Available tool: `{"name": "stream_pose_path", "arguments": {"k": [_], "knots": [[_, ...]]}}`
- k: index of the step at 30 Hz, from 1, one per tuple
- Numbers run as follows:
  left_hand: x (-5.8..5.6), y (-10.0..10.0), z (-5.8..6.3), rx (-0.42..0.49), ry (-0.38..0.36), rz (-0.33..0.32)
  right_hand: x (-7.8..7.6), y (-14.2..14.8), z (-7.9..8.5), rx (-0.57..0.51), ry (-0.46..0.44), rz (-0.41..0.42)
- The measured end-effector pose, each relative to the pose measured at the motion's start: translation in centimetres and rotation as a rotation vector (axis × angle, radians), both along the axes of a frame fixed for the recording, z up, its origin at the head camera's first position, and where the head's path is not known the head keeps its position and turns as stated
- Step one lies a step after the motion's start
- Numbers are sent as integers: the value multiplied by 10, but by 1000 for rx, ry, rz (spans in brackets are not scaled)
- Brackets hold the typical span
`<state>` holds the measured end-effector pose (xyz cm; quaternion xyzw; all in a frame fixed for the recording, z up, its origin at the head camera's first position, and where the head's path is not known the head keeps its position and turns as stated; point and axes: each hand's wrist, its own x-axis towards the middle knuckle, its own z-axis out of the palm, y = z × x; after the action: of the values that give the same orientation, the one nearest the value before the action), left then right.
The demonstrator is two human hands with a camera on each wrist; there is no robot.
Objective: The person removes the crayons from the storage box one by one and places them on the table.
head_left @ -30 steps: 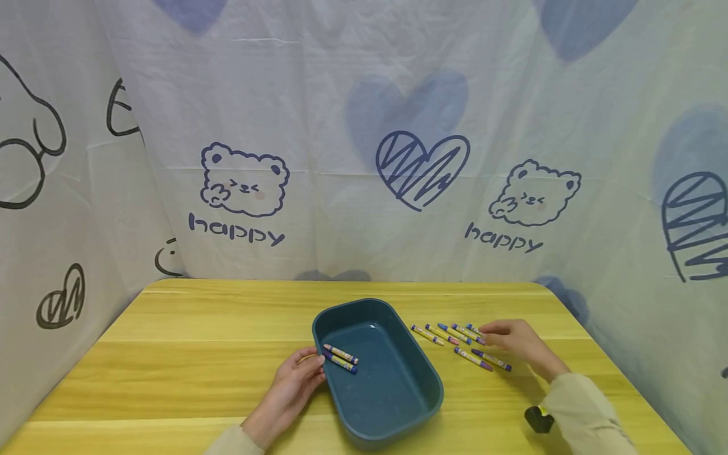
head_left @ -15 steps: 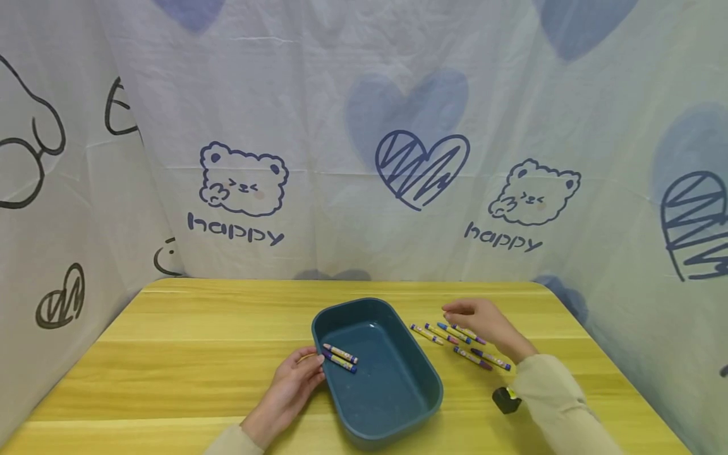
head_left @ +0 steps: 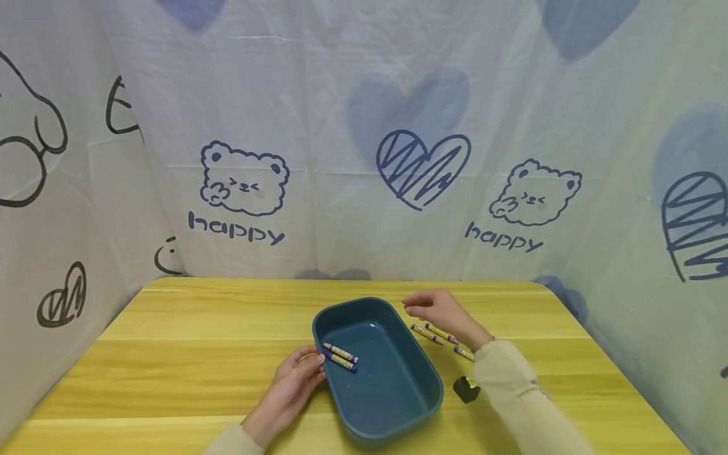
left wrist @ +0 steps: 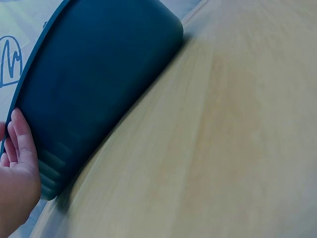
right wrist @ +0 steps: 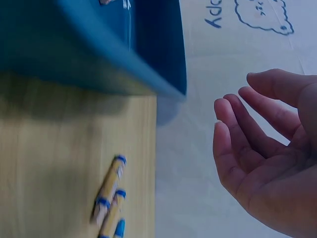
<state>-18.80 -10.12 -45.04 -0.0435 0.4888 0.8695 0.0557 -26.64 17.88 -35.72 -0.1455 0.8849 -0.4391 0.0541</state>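
Observation:
My left hand (head_left: 296, 382) grips the near-left rim of a dark teal plastic bin (head_left: 392, 379); in the left wrist view its fingers (left wrist: 25, 139) lie against the bin's outer wall. Two crayons (head_left: 340, 361) lie inside the bin, against its left side. Over the table, right of the bin's far corner, hovers my right hand (head_left: 443, 311). Its fingers are loosely bent and the palm shows bare in the right wrist view, with nothing seen between thumb and fingertips (right wrist: 223, 134). Below it lie yellow-wrapped crayons (head_left: 428, 334); hand and sleeve hide others.
The wooden table (head_left: 199, 360) carries everything. Printed cloth (head_left: 335, 208) stands as walls behind and on both sides. A small black block with a yellow mark (head_left: 466, 389) sits at the right wrist. More crayons (right wrist: 110, 183) lie beside the bin in the right wrist view.
My right hand has moved left across the crayons toward the bin's far right corner, the black block moving with the wrist. My left hand and the bin have stayed put.

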Motion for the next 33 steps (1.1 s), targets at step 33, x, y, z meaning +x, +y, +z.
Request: {"name": "stream_pose_path", "arguments": {"k": [33], "knots": [[-1, 0, -4, -20, 13, -1, -13, -95, -47, -39, -89, 68]]}}
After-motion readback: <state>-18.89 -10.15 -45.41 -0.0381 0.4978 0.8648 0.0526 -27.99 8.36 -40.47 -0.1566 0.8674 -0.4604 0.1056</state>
